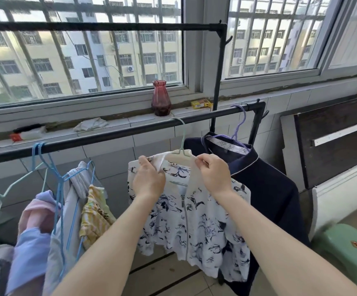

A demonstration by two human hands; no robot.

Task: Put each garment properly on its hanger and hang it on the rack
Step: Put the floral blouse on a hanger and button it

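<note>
White floral jacket [191,218] hangs below both hands' [148,180] [212,175] grip, pinched at its collar.

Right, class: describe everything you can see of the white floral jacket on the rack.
The floral jacket is white with dark blue flower print and a grey front zip, closed. It looks like light woven fabric. It hangs upright on a pale green hanger hooked over the black rail, beside a navy garment. The left hand and right hand pinch its collar.
</note>
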